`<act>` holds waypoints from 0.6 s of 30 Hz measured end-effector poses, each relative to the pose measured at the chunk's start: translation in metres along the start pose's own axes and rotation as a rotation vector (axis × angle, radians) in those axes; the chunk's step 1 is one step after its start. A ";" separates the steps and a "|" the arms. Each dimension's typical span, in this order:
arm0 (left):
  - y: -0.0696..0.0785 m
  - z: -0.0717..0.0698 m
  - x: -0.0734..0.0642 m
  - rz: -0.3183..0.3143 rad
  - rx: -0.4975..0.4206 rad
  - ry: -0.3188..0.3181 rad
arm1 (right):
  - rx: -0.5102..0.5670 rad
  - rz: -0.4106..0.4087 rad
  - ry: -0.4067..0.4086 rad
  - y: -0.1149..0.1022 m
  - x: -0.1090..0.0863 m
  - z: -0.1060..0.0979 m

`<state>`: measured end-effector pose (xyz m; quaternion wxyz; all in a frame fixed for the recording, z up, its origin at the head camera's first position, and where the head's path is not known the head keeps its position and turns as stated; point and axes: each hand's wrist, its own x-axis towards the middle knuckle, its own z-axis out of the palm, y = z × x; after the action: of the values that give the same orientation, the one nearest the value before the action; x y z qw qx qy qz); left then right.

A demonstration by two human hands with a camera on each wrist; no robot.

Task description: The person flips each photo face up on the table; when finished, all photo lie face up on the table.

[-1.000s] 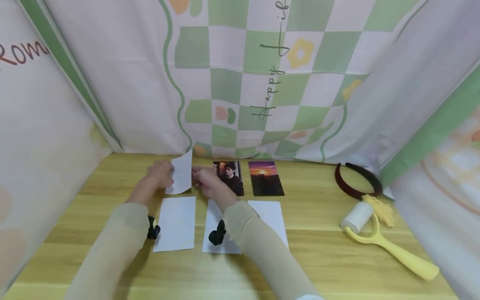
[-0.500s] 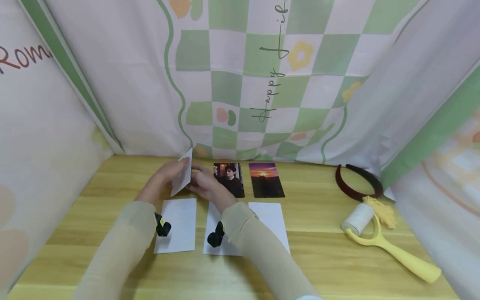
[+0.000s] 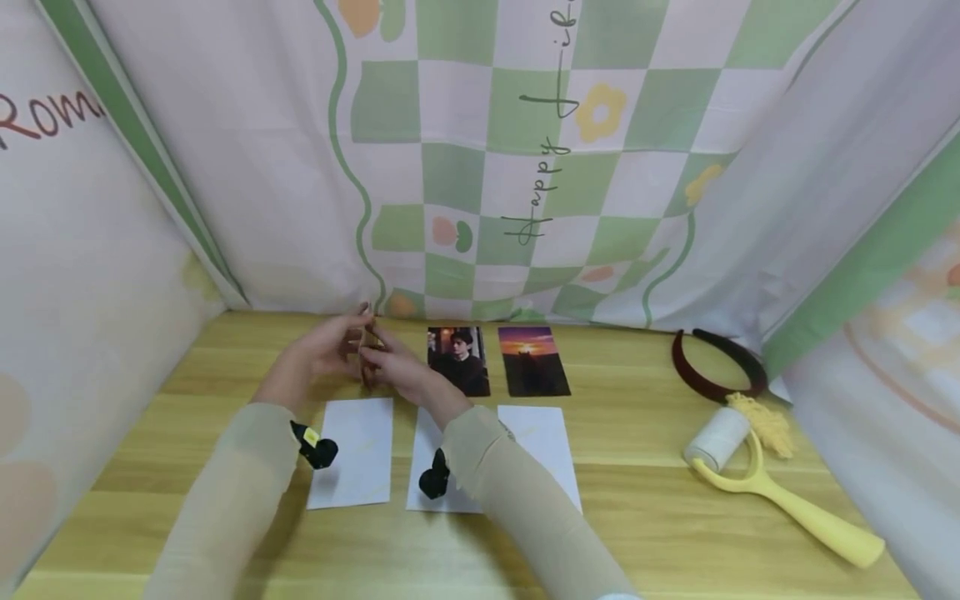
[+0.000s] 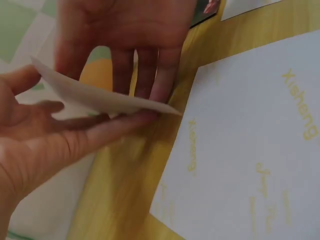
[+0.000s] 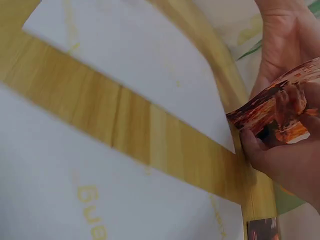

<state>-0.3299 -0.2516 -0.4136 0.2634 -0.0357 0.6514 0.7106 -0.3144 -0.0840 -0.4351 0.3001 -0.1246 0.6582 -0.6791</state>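
Observation:
My left hand (image 3: 322, 346) and right hand (image 3: 408, 367) meet at the back left of the table, both holding one photo card (image 5: 267, 107). From the head it stands nearly edge-on between the hands. Its fiery orange-and-dark picture side shows in the right wrist view, with the right thumb at its lower edge. The left wrist view shows its pale back, with left fingers on either side and right fingers behind. Two photo cards lie face up to the right: a person in dark clothes (image 3: 459, 362) and a sunset (image 3: 534, 360).
A row of white cards lies nearer me: left (image 3: 351, 454), middle (image 3: 427, 467) partly under my right arm, and right (image 3: 540, 442). Far right are a dark red headband (image 3: 682, 367), a yellow fringed item (image 3: 763, 425) and a yellow-handled roller (image 3: 716, 437). Curtains (image 3: 285, 208) border the table.
The held photo card has turned from showing its white back to nearly edge-on. My left hand has shifted its hold, and my right fingers have come round onto the card.

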 end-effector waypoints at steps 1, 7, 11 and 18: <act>-0.002 -0.003 -0.002 0.027 -0.035 -0.029 | -0.082 -0.027 -0.002 0.002 0.000 0.001; -0.009 -0.023 -0.010 0.151 -0.083 -0.118 | -0.673 -0.181 0.031 0.008 0.002 0.004; -0.013 -0.034 -0.015 0.135 -0.043 -0.070 | -0.961 -0.228 0.029 0.009 0.004 0.004; -0.025 -0.046 -0.017 0.126 0.107 0.126 | -1.267 -0.203 -0.034 0.008 0.002 0.006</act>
<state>-0.3178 -0.3005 -0.4366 0.1781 -0.0250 0.7048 0.6862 -0.3109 -0.0902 -0.4427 0.1128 -0.3501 0.9120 -0.1816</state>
